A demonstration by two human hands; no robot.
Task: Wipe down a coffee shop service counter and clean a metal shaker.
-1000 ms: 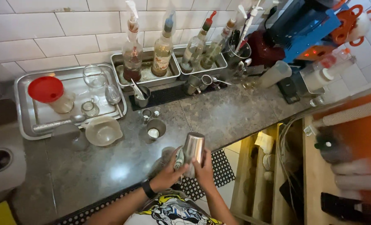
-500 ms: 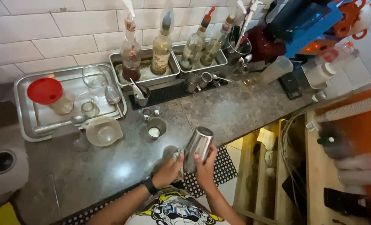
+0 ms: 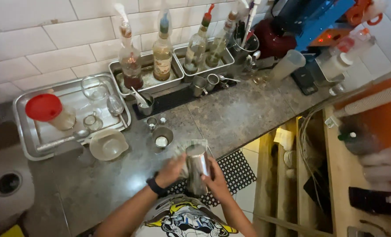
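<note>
Both hands on a steel shaker tin, held upright-ish w/ slight tilt, just above the counter edge at approx 6 o'clock of the frame, over the black bar mat. Left hand at tin's 9 o'clock, fingers wrapped closed round its side; black wristband on that wrist. Right hand at 3 o'clock, fingers closed on the lower part of the tin. Something pale and crumpled sits behind the rim, can't tell what.

At 12 o'clock from the tin: small metal cup w/ white contents, touching nothing. At 10 o'clock: clear plastic cup, then steel tray w/ red-lidded jar. Syrup bottles in trays along the tiled wall, far 12 o'clock.

Judgement, for doing it well: keep both grips firm and opposed, tin rim level, wrists close to body, work over the mat so drips land there, not on the stone counter.
</note>
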